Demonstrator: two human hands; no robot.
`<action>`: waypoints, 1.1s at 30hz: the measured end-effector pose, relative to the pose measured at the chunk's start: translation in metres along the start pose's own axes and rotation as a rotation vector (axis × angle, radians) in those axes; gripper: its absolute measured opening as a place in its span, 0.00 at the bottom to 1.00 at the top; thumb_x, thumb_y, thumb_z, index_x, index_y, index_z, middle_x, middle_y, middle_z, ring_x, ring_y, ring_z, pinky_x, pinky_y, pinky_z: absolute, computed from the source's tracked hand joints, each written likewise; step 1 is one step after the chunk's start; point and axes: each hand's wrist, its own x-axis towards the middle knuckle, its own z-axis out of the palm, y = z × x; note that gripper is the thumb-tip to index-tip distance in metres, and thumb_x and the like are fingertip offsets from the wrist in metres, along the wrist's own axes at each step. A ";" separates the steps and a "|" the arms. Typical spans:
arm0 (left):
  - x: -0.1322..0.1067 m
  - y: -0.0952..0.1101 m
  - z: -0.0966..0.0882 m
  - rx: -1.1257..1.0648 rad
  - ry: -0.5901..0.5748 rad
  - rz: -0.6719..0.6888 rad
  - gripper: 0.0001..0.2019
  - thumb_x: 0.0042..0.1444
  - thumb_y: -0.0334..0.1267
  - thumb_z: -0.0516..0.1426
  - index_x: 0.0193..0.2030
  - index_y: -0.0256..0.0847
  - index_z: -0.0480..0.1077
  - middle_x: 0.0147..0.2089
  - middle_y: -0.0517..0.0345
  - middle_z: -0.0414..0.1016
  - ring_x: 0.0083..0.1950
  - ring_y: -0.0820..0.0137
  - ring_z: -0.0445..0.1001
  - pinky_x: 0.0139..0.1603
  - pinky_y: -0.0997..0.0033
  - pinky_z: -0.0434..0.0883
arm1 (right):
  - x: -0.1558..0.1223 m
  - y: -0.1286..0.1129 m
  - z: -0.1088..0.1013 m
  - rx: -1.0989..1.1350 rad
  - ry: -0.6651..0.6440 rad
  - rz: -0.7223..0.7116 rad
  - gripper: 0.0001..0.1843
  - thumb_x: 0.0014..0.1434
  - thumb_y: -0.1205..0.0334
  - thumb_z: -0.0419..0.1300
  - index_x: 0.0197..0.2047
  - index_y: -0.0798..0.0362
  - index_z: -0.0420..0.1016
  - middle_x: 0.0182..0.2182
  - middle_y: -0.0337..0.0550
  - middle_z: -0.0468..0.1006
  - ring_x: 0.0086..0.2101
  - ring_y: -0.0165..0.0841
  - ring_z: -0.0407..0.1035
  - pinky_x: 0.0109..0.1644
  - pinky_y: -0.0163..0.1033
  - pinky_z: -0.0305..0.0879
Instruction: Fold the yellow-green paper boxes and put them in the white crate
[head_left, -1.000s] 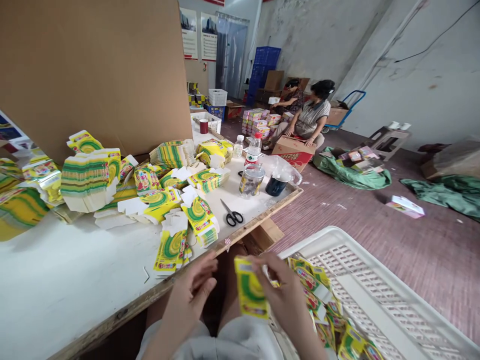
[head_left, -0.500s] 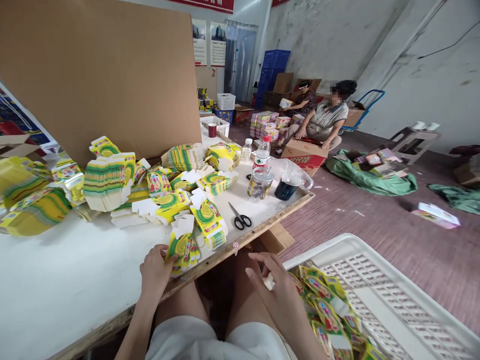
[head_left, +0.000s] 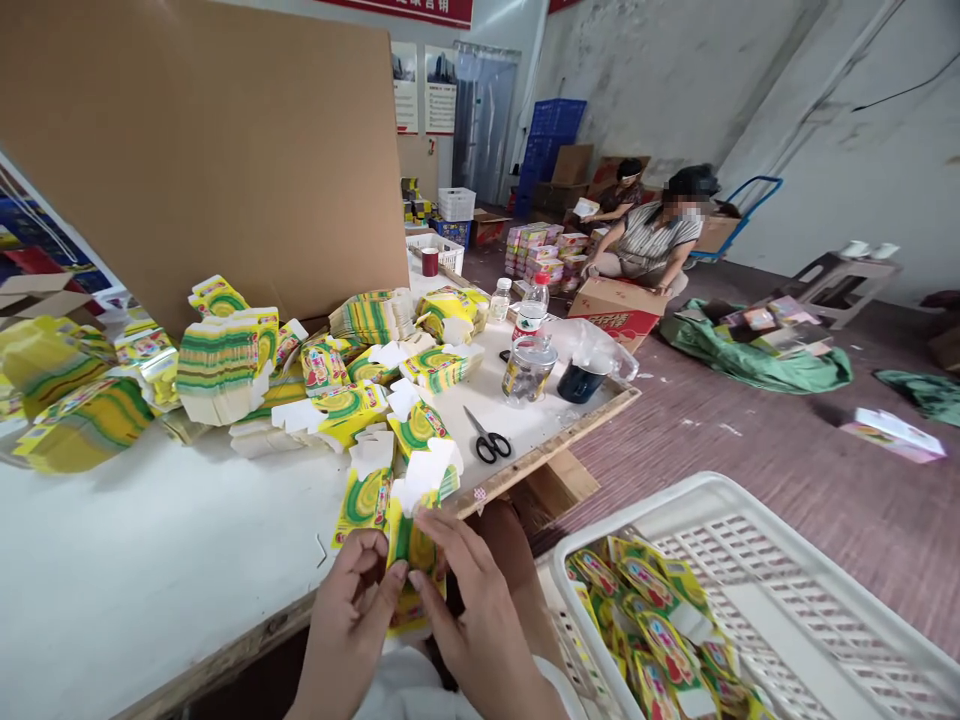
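A flat yellow-and-green carton blank (head_left: 412, 545) with white flaps is held upright at the table's near edge. My left hand (head_left: 352, 610) pinches its left side and my right hand (head_left: 469, 605) grips its right side, fingers closed on it. Just behind it a small stack of the same blanks (head_left: 364, 500) lies on the white table (head_left: 165, 560). More stacks of blanks (head_left: 221, 365) spread across the table's middle and left. A white plastic crate (head_left: 757, 560) at my right holds several folded cartons (head_left: 645, 630).
Scissors (head_left: 489, 440), a jar (head_left: 529, 370), a dark cup (head_left: 581, 380) and bottles (head_left: 532, 305) sit at the table's right end. A large cardboard sheet (head_left: 217, 150) stands behind. Two people (head_left: 652, 235) sit on the floor among boxes; green cloth (head_left: 750, 355) lies nearby.
My right hand dropped the earlier carton into the crate. My left hand picked a new blank from the stack at the table edge, and both hands now hold it.
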 end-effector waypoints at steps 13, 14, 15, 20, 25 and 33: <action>-0.008 -0.005 0.024 -0.213 -0.141 -0.060 0.12 0.53 0.45 0.68 0.33 0.41 0.73 0.30 0.60 0.73 0.32 0.69 0.71 0.34 0.74 0.69 | -0.003 0.001 -0.006 0.094 0.114 0.107 0.11 0.65 0.69 0.55 0.50 0.48 0.69 0.36 0.41 0.74 0.36 0.35 0.73 0.41 0.38 0.73; -0.009 -0.007 0.026 -0.278 -0.201 -0.082 0.12 0.52 0.45 0.68 0.35 0.41 0.75 0.31 0.58 0.76 0.35 0.67 0.73 0.36 0.72 0.70 | -0.005 0.001 -0.004 0.101 0.118 0.124 0.09 0.65 0.67 0.55 0.48 0.48 0.69 0.33 0.39 0.73 0.34 0.35 0.72 0.38 0.37 0.72; -0.010 -0.010 0.028 -0.354 -0.255 -0.119 0.12 0.51 0.46 0.69 0.38 0.42 0.77 0.34 0.55 0.78 0.39 0.64 0.76 0.40 0.69 0.72 | -0.006 0.002 -0.003 0.106 0.114 0.139 0.08 0.66 0.66 0.55 0.48 0.48 0.69 0.32 0.39 0.73 0.32 0.34 0.71 0.37 0.37 0.71; -0.014 -0.021 0.046 -0.639 -0.369 -0.289 0.28 0.46 0.50 0.71 0.56 0.52 0.76 0.52 0.52 0.82 0.58 0.53 0.76 0.58 0.57 0.71 | -0.013 0.003 -0.002 0.196 0.085 0.237 0.03 0.68 0.61 0.55 0.42 0.49 0.68 0.30 0.38 0.73 0.29 0.32 0.69 0.33 0.35 0.67; -0.012 -0.029 0.051 -0.608 -0.277 -0.232 0.25 0.50 0.50 0.69 0.56 0.50 0.77 0.55 0.50 0.82 0.61 0.51 0.75 0.61 0.55 0.71 | -0.014 0.005 -0.005 0.283 0.165 0.278 0.06 0.70 0.60 0.54 0.39 0.49 0.68 0.28 0.35 0.70 0.26 0.29 0.66 0.29 0.31 0.63; -0.002 -0.035 0.032 -0.531 -0.098 -0.223 0.24 0.51 0.48 0.70 0.53 0.42 0.78 0.48 0.46 0.85 0.52 0.52 0.81 0.53 0.58 0.76 | -0.009 0.017 -0.011 0.150 0.086 0.195 0.15 0.65 0.58 0.61 0.54 0.50 0.73 0.48 0.48 0.77 0.44 0.38 0.72 0.46 0.37 0.70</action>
